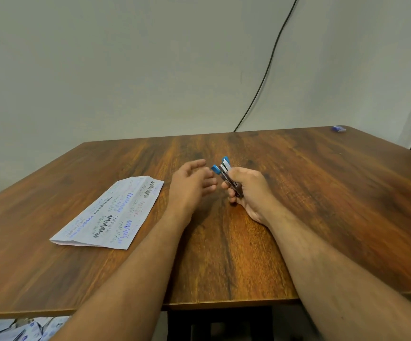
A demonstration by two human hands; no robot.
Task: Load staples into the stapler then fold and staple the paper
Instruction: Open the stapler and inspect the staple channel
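Note:
My right hand (250, 190) grips a small blue and metal stapler (225, 172) above the middle of the wooden table (322, 205), its blue ends pointing up and away from me. Just left of it, my left hand (190, 184) hovers with the fingers loosely apart, the fingertips close to the stapler's blue tip; I cannot tell whether they touch it. A folded sheet of paper (110, 214) covered in blue and black scribbles lies flat on the table to the left of my left forearm.
A small blue box (338, 128) lies at the table's far right corner. A black cable (268, 70) runs down the wall behind the table. Several scribbled papers (24, 328) lie on the floor below the table's near left edge.

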